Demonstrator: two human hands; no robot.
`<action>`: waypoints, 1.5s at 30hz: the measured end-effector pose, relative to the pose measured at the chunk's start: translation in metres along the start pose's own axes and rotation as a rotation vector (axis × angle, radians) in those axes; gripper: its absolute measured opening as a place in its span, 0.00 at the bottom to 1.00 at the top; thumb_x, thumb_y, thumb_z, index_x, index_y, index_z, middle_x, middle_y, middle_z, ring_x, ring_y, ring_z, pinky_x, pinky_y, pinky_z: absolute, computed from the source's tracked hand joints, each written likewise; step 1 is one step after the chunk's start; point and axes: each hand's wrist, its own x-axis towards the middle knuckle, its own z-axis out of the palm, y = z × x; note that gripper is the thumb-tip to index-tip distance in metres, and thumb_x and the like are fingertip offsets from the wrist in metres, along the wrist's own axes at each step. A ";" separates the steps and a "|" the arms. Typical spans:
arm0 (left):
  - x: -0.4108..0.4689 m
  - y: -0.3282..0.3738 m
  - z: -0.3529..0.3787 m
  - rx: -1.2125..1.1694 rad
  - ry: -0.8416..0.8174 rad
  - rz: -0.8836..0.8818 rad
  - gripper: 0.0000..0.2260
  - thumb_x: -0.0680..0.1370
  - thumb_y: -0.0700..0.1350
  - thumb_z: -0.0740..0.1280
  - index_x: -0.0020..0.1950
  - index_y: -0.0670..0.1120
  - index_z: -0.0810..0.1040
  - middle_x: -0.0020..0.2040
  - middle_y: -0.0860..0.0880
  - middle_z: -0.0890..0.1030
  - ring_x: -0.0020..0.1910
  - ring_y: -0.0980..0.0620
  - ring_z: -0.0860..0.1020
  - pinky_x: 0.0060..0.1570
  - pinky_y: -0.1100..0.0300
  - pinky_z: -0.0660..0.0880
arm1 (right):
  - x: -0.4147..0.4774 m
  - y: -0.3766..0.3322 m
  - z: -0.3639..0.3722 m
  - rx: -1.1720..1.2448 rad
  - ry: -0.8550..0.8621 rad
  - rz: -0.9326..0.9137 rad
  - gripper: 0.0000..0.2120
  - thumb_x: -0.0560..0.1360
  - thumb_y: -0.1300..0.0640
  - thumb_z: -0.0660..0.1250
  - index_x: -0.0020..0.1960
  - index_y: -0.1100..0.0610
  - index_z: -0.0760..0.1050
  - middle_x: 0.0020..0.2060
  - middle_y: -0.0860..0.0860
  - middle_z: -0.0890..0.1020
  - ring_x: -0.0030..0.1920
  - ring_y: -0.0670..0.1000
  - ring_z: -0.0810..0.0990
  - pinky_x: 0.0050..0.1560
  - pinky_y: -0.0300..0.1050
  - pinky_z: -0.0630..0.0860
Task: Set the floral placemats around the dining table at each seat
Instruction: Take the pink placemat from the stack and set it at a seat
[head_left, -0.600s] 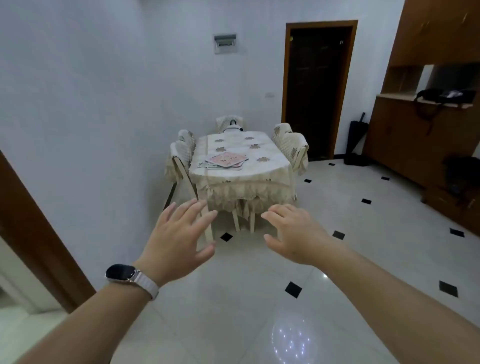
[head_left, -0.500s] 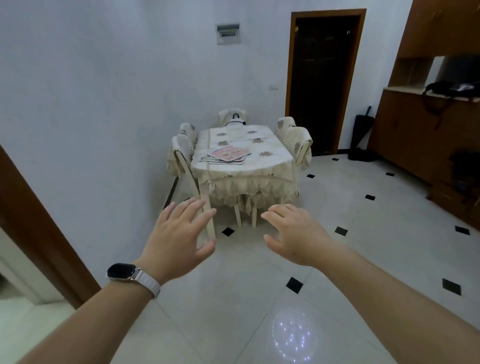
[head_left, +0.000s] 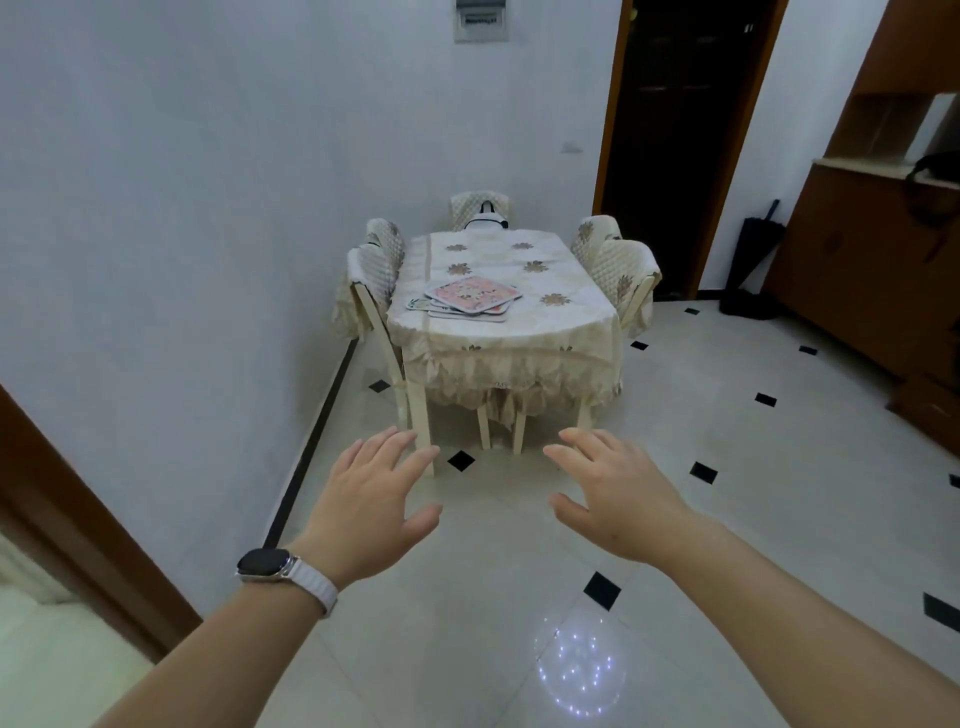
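A stack of pink floral placemats (head_left: 471, 295) lies on the near left part of the dining table (head_left: 550, 332), which wears a cream cloth with flower motifs. Padded chairs stand around it: two on the left (head_left: 370, 270), two on the right (head_left: 626, 270), one at the far end (head_left: 478, 208). My left hand (head_left: 371, 499), with a watch on its wrist, and my right hand (head_left: 613, 493) are stretched out in front of me, fingers spread, holding nothing. Both hover over the floor, well short of the table.
A white wall (head_left: 182, 234) runs along the left, with a brown door frame (head_left: 62, 525) at near left. A dark doorway (head_left: 675, 130) is behind the table. Wooden cabinets (head_left: 872, 270) line the right, with a dark umbrella stand (head_left: 753, 270) beside them. Tiled floor (head_left: 727, 441) stretches ahead.
The table looks larger and lower in view as I come closer to it. My hands stay spread and empty in front of me.
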 end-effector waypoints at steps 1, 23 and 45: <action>0.014 -0.010 0.004 -0.009 -0.003 -0.005 0.28 0.74 0.63 0.58 0.72 0.54 0.68 0.72 0.49 0.70 0.74 0.47 0.63 0.72 0.49 0.57 | 0.017 0.002 -0.001 -0.003 -0.007 0.000 0.35 0.74 0.36 0.43 0.77 0.48 0.60 0.75 0.48 0.63 0.74 0.51 0.60 0.72 0.48 0.58; 0.306 -0.134 0.112 -0.117 0.021 -0.004 0.27 0.73 0.61 0.59 0.69 0.52 0.71 0.67 0.49 0.74 0.67 0.47 0.70 0.68 0.46 0.64 | 0.321 0.131 0.050 0.029 0.025 0.061 0.25 0.78 0.42 0.62 0.72 0.49 0.68 0.70 0.51 0.71 0.72 0.54 0.66 0.68 0.53 0.68; 0.594 -0.168 0.206 -0.073 -0.070 -0.254 0.29 0.71 0.62 0.57 0.68 0.52 0.73 0.69 0.48 0.73 0.69 0.48 0.69 0.64 0.47 0.67 | 0.611 0.325 0.088 0.236 -0.072 -0.044 0.25 0.79 0.43 0.58 0.75 0.47 0.62 0.75 0.48 0.63 0.74 0.52 0.60 0.72 0.49 0.59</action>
